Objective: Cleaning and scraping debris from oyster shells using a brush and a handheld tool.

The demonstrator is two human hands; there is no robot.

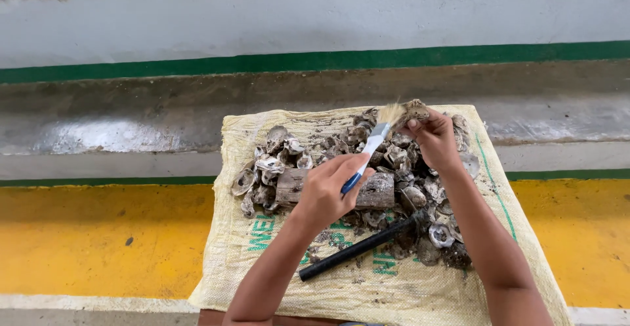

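- While the right hand (pixel 434 139) pinches a small rough shell (pixel 416 110) between its fingertips and lifts it above the far edge of the heap, the bristles of a paintbrush (pixel 373 147) lie against that shell's left side.
- The left hand (pixel 326 189) has its fingers curled shut around the brush's blue-and-white handle, the pale bristle end pointing up and away towards the held shell.
- Both forearms reach in from the near edge, the left one crossing the middle of the sack, the right one along its right side.
- Below the hands lies a pile of oyster shells (pixel 275 162), grey and muddy, spread across the far half of the sack, some with the pale inside turned up.
- A weathered wooden block (pixel 379 191) lies flat among the shells, partly hidden by the left hand.
- A hammer with a black handle (pixel 357 247) lies slantwise on the sack, its head end buried in the shells at the right, its grip pointing to the near left.
- Everything rests on a yellowish woven sack (pixel 275 280) with green print, laid flat.
- Under the sack runs a concrete floor with a broad yellow painted band (pixel 98 234), and beyond it a green stripe (pixel 197 67) along a pale step.
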